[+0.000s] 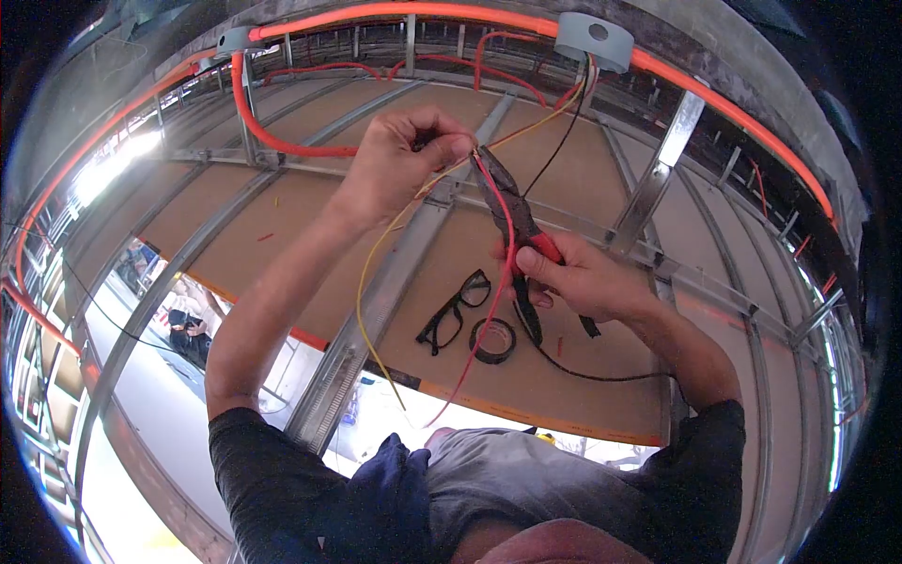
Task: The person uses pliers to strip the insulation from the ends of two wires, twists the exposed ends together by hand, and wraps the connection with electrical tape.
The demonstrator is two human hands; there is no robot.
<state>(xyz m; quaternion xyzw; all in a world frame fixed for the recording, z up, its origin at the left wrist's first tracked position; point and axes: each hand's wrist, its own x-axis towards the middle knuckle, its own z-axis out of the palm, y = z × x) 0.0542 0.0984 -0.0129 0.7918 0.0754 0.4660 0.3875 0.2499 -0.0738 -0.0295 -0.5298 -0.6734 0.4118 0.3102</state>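
Note:
My left hand [399,160] pinches the ends of thin wires between thumb and fingers. Pliers [512,207] with red handles are in my right hand [573,277], their jaw tips right beside my left fingertips at the wire ends. A red wire [508,235] hangs from there down across the pliers, and a yellow wire [362,291] hangs below my left hand. More wires, yellow and black, run up to a grey round box [595,42]. Black-framed glasses [455,312] and a roll of black tape [493,340] lie on the brown board [583,395] below my hands.
Orange conduit [742,117] curves across the top, joined to another grey box [233,39]. A red flexible tube [282,141] bends down at the left. Metal studs [404,263] cross the boards. Another person [191,324] shows through an opening at the lower left.

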